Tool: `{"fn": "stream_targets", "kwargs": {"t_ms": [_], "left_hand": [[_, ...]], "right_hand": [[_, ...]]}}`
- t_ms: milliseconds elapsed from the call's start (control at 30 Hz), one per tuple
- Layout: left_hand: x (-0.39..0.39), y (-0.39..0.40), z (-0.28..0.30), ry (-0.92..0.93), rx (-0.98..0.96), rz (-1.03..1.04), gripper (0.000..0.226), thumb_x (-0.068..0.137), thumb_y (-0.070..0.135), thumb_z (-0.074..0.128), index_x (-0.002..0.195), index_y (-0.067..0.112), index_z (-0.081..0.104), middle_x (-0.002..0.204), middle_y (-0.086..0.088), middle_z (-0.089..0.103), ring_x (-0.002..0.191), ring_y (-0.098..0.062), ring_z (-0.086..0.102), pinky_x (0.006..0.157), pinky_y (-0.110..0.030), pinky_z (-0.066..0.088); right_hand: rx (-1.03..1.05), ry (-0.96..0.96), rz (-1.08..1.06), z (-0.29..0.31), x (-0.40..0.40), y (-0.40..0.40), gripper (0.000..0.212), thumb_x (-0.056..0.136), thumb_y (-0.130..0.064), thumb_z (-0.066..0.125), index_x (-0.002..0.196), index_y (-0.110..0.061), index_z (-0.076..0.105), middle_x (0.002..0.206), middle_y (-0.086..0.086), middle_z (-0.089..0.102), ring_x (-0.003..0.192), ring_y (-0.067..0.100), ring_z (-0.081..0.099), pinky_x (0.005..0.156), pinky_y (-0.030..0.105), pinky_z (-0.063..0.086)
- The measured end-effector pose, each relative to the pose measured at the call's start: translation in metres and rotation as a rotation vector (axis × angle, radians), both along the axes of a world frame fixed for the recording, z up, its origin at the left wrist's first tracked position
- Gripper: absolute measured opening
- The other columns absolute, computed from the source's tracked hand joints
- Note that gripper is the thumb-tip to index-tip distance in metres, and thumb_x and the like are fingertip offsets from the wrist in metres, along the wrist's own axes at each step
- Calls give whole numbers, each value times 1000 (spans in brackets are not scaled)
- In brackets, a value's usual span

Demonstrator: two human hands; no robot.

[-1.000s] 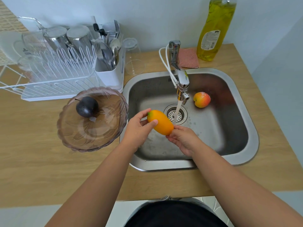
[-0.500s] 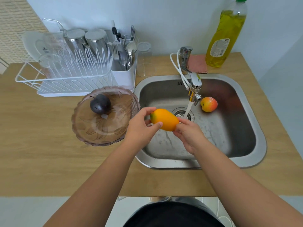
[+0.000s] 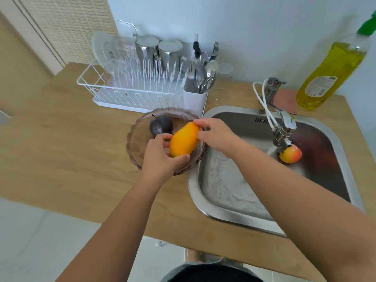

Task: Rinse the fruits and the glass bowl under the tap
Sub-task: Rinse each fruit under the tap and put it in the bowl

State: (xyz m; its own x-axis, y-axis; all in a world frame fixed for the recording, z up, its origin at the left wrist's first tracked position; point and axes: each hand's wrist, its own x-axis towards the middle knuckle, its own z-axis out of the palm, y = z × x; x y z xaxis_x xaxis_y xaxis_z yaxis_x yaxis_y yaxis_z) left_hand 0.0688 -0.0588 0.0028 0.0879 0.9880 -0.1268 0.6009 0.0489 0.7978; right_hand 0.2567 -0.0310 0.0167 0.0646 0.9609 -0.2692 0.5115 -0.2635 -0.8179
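An orange mango hangs over the brownish glass bowl, which stands on the wooden counter left of the sink. My left hand grips the mango's lower end from below. My right hand pinches its upper end. A dark purple fruit lies in the bowl at the back. A red-yellow apple sits in the steel sink just under the tap. Whether water runs I cannot tell.
A white dish rack with steel cups, glasses and a cutlery holder stands behind the bowl. A yellow dish soap bottle and a pink sponge are at the back right. The counter's front edge is near my body.
Both hands carried the mango left, from under the tap's stream over the sink to above the glass bowl. My view swung left as well.
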Motion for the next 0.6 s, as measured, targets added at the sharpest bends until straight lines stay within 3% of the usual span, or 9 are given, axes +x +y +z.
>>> {"fn": "stream_targets", "kwargs": {"t_ms": [100,167,400,600], "left_hand": [[-1,3,-11,29,-5,59,76,65,39,91,126,25,46,124,-2,53,107,-19,58,81,-31,53],[3,5,-15,53,-11,87,77,64,43,91,123,25,44,122,-3,52,107,-20,56,84,-35,53],[15,17,-18,63,-92,95,68,74,46,83,123,22,42,122,-2,45,110,-19,49,82,-32,46],[17,18,-23,33,-161,73,57,76,40,81,113,22,42,118,-4,47,107,-21,53,70,-26,42]], "right_hand": [[-6,-82,81,4,-11,15,48,89,-25,58,137,-28,55,139,-3,55,126,19,50,107,40,42],[-1,-146,133,6,-18,22,46,92,-26,56,138,-25,54,142,-1,53,129,21,48,109,41,40],[7,-281,226,8,-24,39,43,97,-23,51,140,-20,52,145,3,51,130,23,47,104,35,37],[16,-302,244,0,-22,42,43,96,-21,52,139,-23,54,146,2,50,131,23,47,105,35,38]]}}
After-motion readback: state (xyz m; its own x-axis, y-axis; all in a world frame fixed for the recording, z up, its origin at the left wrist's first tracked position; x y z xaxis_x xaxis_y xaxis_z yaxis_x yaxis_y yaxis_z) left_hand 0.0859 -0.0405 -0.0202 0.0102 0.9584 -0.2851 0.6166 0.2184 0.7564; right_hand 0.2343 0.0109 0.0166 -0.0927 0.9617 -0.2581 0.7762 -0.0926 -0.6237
